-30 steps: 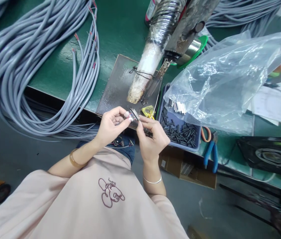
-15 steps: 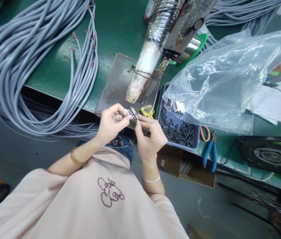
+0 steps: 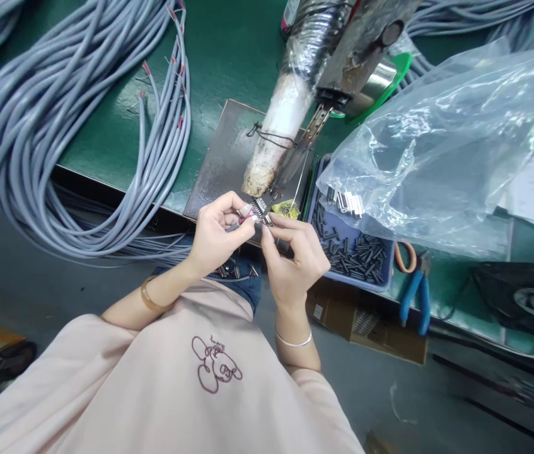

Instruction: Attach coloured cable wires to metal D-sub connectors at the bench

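Observation:
Below the tip of the soldering station, my left hand [image 3: 217, 233] pinches thin coloured wires [image 3: 246, 217] at a small multi-pin connector [image 3: 260, 206]. My right hand [image 3: 299, 255] has thumb and forefinger closed at the connector's lower right end. Fingertips partly cover the connector and the wires. Over the grey work plate [image 3: 219, 145] hangs a white-wrapped, pointed rod [image 3: 276, 132], beside a metal clamp arm [image 3: 311, 129]. A crumpled yellow piece [image 3: 287, 209] lies just beyond my right fingers. More wired connectors [image 3: 236, 271] rest on my lap.
Coiled grey cables [image 3: 25, 132] cover the bench's left side. To the right stand a blue tray [image 3: 380, 285] of small black tubes and a clear plastic bag [image 3: 437, 151] with connectors. Blue-handled pliers [image 3: 415, 293] lie at the edge, near a solder spool [image 3: 380, 88] and a black fan [image 3: 526, 296].
The view has shifted slightly, so the bench things sit a little further right. My right fingertips have moved slightly down along the connector, which has turned a little; both hands stay together.

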Motion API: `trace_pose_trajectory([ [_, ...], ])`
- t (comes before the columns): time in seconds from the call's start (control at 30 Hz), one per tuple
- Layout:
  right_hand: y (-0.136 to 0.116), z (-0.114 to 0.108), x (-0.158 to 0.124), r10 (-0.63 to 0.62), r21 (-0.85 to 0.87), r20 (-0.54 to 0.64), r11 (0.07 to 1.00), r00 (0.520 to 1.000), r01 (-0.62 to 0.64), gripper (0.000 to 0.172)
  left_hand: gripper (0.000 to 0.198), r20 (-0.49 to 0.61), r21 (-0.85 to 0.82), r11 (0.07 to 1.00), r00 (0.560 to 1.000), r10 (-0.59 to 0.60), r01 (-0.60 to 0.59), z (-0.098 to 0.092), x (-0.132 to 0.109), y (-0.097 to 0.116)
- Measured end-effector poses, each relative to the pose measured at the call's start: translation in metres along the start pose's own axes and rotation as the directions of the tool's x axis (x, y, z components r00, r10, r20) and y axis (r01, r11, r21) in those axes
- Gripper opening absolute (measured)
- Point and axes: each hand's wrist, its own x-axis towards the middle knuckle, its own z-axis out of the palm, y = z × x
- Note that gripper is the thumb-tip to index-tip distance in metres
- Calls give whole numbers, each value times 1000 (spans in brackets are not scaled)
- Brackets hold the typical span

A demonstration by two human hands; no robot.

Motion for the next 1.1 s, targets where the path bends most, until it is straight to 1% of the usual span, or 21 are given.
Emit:
trace_pose_trajectory([
  [0.17,-2,-1,3,-12,-3,-9,1000,1000,12,12,15,11,-6,1000,1000,-9,9,0,2,5],
  [0.3,-1,-2,0,-7,20,2,1000,1000,7,14,17,41,-13,998,997,-59,60,-2,3,6],
  [0.47,1,-1,-2,11,28,27,1000,1000,-12,15,19,33,-10,994,994,-106,106,-4,3,3],
  [0.6,2,1,-1,17,26,23,1000,1000,-18,13,20,17,17,993,993,-114,114,-3,2,4],
  [0.73,0,-1,1,15,-2,3,1000,1000,-15,11,17,13,31,996,996,-88,88,-1,2,8],
  [0.9,-2,-3,2,-10,5,-8,1000,1000,10,13,15,20,26,997,997,-68,68,-1,4,11],
  [0.97,-1,-2,1,-28,7,-6,1000,1000,28,15,15,33,20,996,995,-91,90,-2,4,10],
  [1.1,4,-2,-3,-50,-13,47,999,998,50,14,18,58,6,985,983,-175,174,-4,4,7],
])
